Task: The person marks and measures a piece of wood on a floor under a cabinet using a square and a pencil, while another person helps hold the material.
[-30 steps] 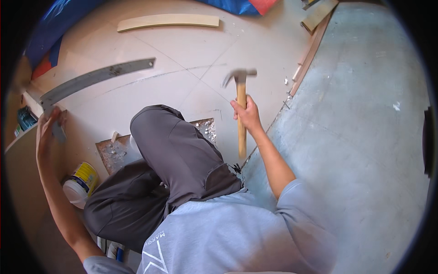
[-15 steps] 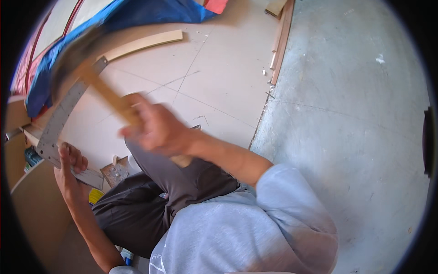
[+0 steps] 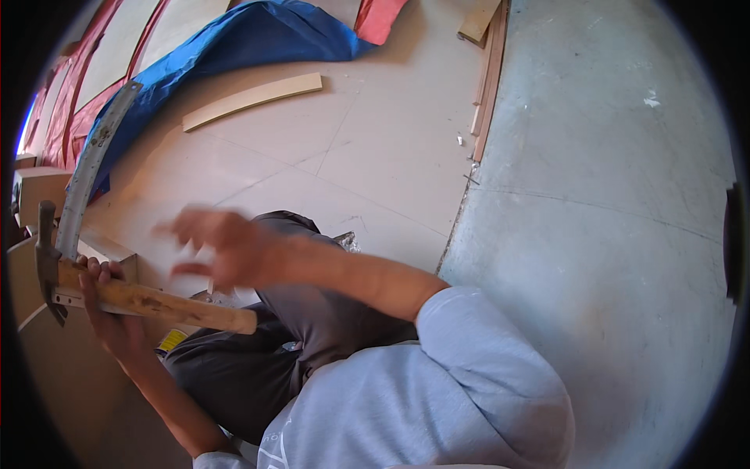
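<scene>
My left hand (image 3: 113, 313) is closed at the left, in front of a wooden box edge. It grips a carpenter's square (image 3: 98, 156), whose long metal blade rises upward and away. A claw hammer (image 3: 180, 306) lies across that same hand, head at the left and wooden handle pointing right over my thigh. My right hand (image 3: 234, 246) is blurred, hovering above my knee beyond the handle. Its fingers are stretched apart and hold nothing. The square's other arm is partly hidden behind the hammer and my fingers.
A wooden strip (image 3: 254, 102) lies on the tiled floor near a blue sheet (image 3: 289, 35). Wood lengths (image 3: 490, 86) run along the edge of a grey-green surface (image 3: 594, 195). Pale board (image 3: 55, 359) stands at the left. A yellow item (image 3: 171, 341) shows by my leg.
The hammer has passed from my right hand to my left, swinging down and left to lie across it. My right hand has let go and opened. The square has tilted more upright.
</scene>
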Demonstrator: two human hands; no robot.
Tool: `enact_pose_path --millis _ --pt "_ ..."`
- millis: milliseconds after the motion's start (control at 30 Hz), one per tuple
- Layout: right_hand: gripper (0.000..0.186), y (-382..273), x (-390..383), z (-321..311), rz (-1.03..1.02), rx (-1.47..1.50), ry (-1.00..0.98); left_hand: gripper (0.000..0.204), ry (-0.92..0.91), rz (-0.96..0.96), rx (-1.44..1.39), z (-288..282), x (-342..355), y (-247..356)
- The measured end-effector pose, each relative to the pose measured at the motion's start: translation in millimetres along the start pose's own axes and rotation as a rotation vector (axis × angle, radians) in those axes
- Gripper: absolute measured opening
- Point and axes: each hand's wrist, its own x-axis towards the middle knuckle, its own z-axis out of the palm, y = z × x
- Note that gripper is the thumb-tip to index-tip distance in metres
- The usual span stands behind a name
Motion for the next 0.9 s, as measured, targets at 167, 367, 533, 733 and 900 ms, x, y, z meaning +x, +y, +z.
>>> enact_pose_path --millis 167,367,533,733,900 --pt "0.035 165 -96 -180 0.578 -0.529 0.503 0.026 0.086 0.102 0.04 -24 -19 40" --pt "0.049 240 -107 -216 0.748 -0.888 0.102 0.028 0.196 0.154 0.166 -44 -33 47" --pt "0.068 317 19 -177 0.553 -1.257 -0.255 0.032 0.277 0.17 0.252 -47 -44 48" --pt "0.075 352 71 -134 0.741 -1.356 -0.433 0.028 0.354 0.188 0.245 -48 -89 66" --pt "0.064 341 31 -151 0.709 -1.23 -0.405 0.026 0.352 0.153 0.339 -47 -77 61"
